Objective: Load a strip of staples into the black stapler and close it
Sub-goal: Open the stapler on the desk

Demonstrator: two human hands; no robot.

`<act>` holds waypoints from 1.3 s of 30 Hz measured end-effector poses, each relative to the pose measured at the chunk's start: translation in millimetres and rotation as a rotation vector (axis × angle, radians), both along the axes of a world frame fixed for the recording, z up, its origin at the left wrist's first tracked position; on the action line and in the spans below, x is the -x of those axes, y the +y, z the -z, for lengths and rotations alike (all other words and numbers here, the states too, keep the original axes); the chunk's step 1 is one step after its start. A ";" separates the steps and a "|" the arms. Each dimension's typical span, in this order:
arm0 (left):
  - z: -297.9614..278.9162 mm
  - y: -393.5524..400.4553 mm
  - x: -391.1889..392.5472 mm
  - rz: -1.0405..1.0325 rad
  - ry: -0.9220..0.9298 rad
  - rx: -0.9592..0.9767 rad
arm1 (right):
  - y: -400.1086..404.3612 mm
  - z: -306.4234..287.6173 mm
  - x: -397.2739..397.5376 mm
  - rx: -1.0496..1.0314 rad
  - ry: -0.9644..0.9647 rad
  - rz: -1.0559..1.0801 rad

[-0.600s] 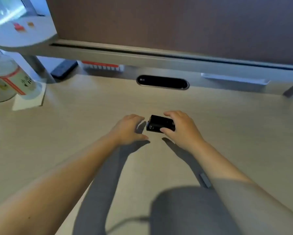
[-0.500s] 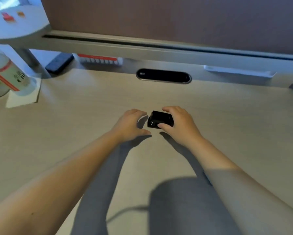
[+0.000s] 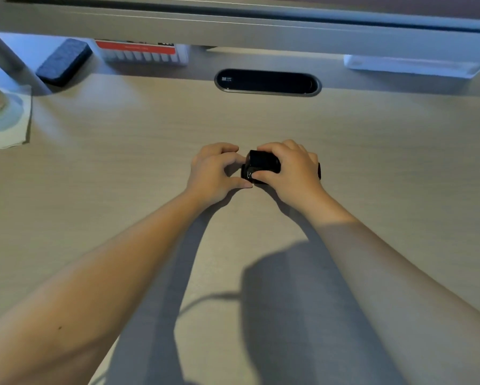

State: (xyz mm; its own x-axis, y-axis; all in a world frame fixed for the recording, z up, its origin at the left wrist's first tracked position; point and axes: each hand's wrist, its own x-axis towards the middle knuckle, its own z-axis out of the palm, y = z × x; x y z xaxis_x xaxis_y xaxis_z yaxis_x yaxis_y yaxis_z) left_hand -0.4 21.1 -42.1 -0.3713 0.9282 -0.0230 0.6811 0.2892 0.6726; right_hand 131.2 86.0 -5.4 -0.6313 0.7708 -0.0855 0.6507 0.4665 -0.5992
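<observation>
Gripping black stapler (image 3: 261, 165) mid-desk with right hand (image 3: 294, 173), fingers wrapped over its top, thumb along near side. Left hand (image 3: 214, 173) curled at stapler's left end, thumb tip touching it. Resting on pale wood desk (image 3: 372, 151); no staple strip visible.

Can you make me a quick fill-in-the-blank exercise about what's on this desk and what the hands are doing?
1. The right hand has its grip around the small ____ stapler.
2. The left hand sits just to the ____ of the stapler.
3. The dark oval cable slot is set in the pale ____ desk.

Missing words: black; left; wooden
</observation>
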 end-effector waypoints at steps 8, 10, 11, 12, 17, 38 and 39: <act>1.2 0.2 -1.1 -0.028 -0.053 0.005 | 0.2 -2.0 0.4 0.023 0.060 0.014; 1.7 0.7 -0.8 -0.027 -0.050 0.013 | 1.0 -5.6 -1.4 0.063 0.125 0.035; 1.7 0.7 -0.6 -0.030 -0.054 0.015 | 0.9 -6.9 -2.6 0.096 0.167 0.045; 1.6 0.8 -0.5 -0.036 -0.060 0.015 | 0.4 -8.8 -4.2 0.131 0.209 0.054; 0.0 0.5 -2.2 -0.044 -0.069 0.033 | 1.7 -21.3 -17.6 0.443 0.525 0.119; -14.1 1.8 -9.4 -0.046 -0.035 0.111 | 50.4 -33.0 -126.9 -0.029 -0.004 0.157; -13.9 2.0 -9.5 -0.047 -0.037 0.114 | 50.8 -28.8 -127.7 -0.037 -0.027 0.157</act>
